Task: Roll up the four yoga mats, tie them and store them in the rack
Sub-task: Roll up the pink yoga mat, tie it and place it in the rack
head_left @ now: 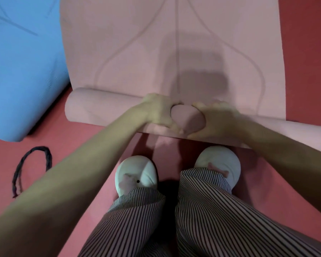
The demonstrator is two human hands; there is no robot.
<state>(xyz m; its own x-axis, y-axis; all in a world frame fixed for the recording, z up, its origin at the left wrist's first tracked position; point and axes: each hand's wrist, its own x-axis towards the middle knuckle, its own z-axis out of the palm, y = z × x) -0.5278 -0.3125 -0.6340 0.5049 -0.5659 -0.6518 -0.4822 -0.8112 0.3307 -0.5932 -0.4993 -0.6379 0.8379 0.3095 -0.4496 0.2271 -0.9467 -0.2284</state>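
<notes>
Head view: left hand (158,112) and right hand (214,119), side by side, grip the pink mat's roll (93,110).

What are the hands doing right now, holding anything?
Left hand: closed, gripping the rolled part of the pink yoga mat.
Right hand: closed, gripping the same roll.

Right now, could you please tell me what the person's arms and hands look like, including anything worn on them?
The left arm and the right arm are bare along all that shows, with no sleeves in view. The left hand and the right hand wear no gloves. I see no watch, bracelet or ring, though the picture is blurred.
</notes>
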